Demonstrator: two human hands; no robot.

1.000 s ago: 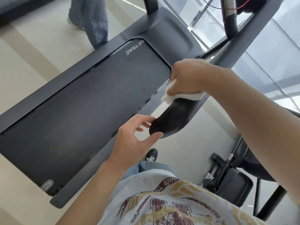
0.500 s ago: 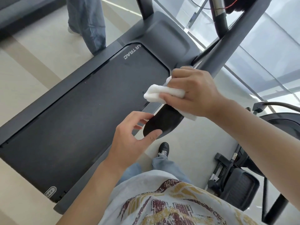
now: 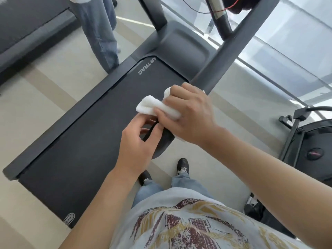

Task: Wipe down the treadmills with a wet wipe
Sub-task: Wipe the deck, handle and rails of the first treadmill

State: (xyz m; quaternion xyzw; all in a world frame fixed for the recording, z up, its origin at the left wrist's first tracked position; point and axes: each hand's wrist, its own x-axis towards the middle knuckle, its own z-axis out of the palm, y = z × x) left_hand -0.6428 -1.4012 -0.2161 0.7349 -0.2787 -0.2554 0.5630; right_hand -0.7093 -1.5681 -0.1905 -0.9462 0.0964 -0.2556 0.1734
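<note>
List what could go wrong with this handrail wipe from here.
The wet wipe is bunched in the right hand, with a loose end hanging clear of the handrail, so parts may stay unwiped. The left hand is pinching the rail's end, so that spot could be missed too.

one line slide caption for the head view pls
Right hand wipes the treadmill handrail with a wet wipe; left hand steadies its end.
</note>
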